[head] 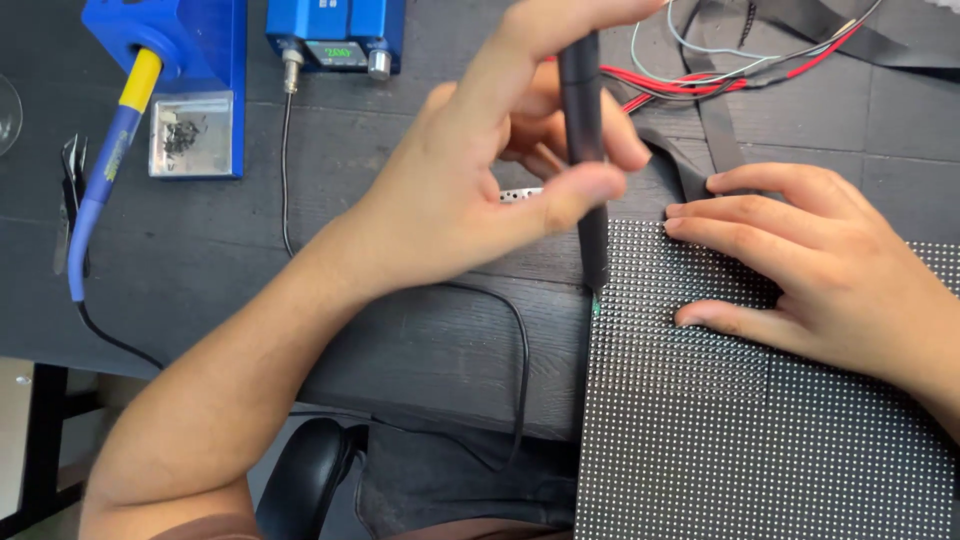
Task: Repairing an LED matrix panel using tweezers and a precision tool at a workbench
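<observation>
My left hand (pixel 480 170) grips a dark pen-shaped tool (pixel 588 160) held nearly upright, its tip touching the left edge of a black panel covered in rows of small white dots (pixel 720 440). My right hand (pixel 820 270) lies flat on the upper part of that panel, fingers spread and pointing left, pressing it down. The panel overhangs the front edge of the dark table (pixel 400 340).
A blue soldering station (pixel 335 35) and a blue iron stand (pixel 190 90) holding a blue and yellow iron (pixel 105 170) sit at the back left. Tweezers (pixel 68 200) lie at the far left. Red, black and white wires (pixel 720 70) trail at the back right. A black cable (pixel 520 370) loops across the table.
</observation>
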